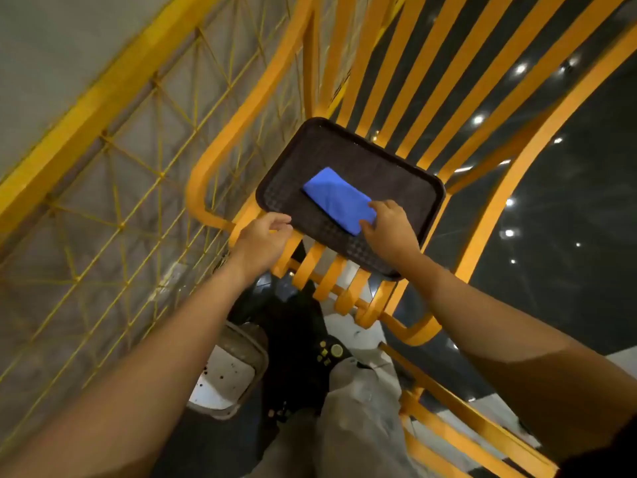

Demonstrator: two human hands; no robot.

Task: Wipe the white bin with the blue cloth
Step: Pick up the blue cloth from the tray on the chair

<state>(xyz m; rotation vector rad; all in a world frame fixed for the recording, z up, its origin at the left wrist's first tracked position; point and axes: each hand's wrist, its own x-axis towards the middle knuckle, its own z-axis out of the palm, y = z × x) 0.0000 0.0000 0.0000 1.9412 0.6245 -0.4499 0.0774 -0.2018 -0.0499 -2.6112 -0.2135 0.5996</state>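
While the right hand (389, 229) pinches the near end of the folded blue cloth (339, 200) on the dark plastic tray (396, 174), best lift it folded. The left hand (262, 239) curls at the rim, grip unclear; the white bin (224, 374) stands below.

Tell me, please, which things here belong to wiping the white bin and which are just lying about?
For the job:
blue cloth, pinched at its near end by the right hand
white bin, lower down

Just there:
dark tray under the cloth
yellow bench
mesh fence
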